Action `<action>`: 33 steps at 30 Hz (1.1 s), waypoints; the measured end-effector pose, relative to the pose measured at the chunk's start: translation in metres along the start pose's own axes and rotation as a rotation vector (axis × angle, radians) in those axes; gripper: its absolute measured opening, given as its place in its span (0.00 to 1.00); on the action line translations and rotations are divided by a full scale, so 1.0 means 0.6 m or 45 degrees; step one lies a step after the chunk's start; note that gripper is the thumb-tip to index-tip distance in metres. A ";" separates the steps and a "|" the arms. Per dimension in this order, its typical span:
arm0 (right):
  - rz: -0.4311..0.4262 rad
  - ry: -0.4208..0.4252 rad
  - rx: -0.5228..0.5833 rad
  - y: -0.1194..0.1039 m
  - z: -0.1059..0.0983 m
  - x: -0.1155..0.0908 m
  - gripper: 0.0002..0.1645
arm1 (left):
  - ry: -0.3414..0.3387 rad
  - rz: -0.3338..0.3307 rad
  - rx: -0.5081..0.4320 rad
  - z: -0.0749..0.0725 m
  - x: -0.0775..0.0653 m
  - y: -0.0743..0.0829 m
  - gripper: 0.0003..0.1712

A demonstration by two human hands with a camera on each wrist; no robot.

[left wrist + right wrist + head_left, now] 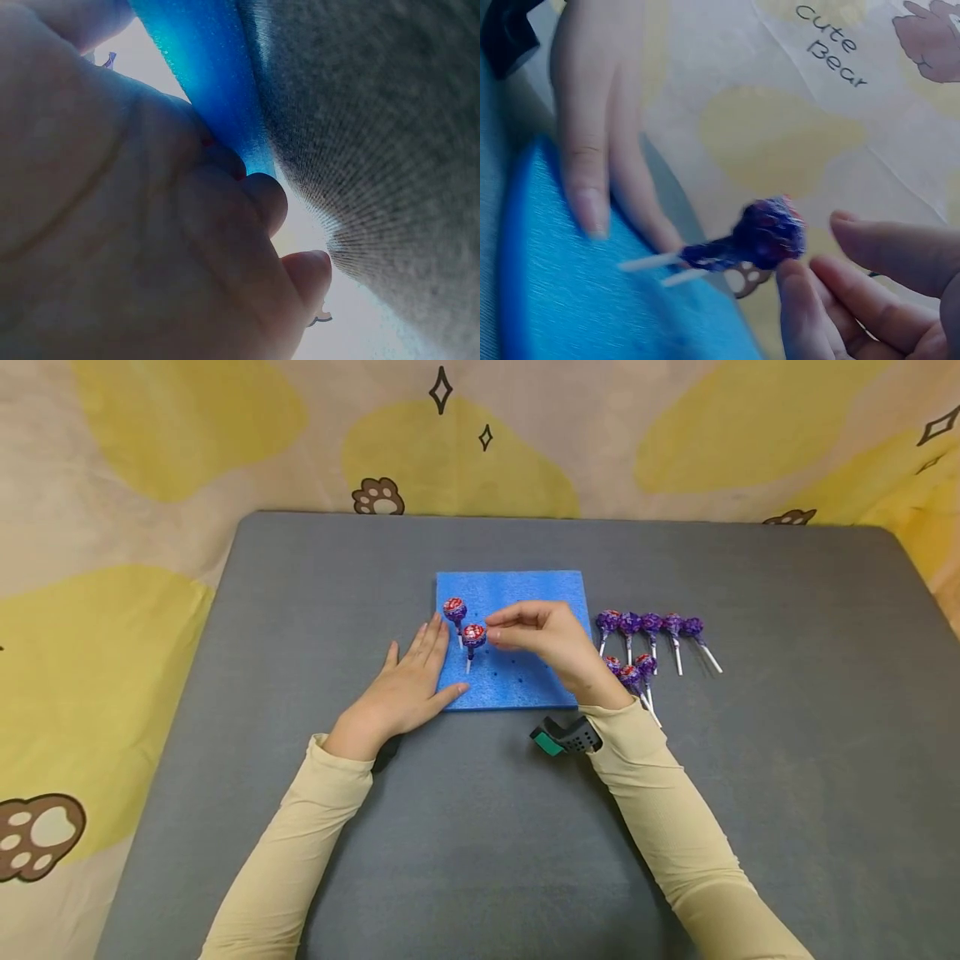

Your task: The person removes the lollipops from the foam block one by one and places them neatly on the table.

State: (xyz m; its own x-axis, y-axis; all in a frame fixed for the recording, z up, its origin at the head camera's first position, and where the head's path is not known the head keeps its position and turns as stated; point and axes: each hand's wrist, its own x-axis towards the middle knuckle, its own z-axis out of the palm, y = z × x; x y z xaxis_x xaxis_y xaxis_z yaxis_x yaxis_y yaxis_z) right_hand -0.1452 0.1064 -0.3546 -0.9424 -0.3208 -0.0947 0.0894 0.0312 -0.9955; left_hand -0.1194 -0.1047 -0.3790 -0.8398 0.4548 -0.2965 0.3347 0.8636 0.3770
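Note:
Two lollipops in purple and red wrappers stand upright by their sticks in a blue foam board (525,589): a farther lollipop (454,608) and a nearer lollipop (473,636). My left hand (408,689) lies with straight fingers on the board's left edge, thumb spread along the front. In the left wrist view, the left hand (150,225) rests against the foam side. Beside the nearer lollipop's head is my right hand (547,639), finger and thumb parted. In the right wrist view, a fingertip of the right hand (877,292) is at the wrapper (769,236); contact is unclear.
Several wrapped lollipops (652,623) lie in two rows right of the board, the front row (632,677) partly behind my right forearm. Small holes (521,680) dot the foam. A grey table (787,760) lies beneath, with a patterned cloth (525,460) behind it.

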 end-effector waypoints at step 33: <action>-0.076 0.113 0.087 0.030 0.031 0.003 0.17 | 0.005 0.006 0.018 0.002 0.004 0.000 0.48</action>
State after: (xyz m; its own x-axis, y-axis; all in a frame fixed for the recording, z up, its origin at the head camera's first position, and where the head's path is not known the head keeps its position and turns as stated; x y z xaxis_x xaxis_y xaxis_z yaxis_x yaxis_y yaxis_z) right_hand -0.1391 0.0891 -0.3726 -0.9712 -0.2353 -0.0380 0.0514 -0.0511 -0.9974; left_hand -0.1210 -0.1033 -0.3809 -0.8397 0.4582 -0.2915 0.3448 0.8645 0.3657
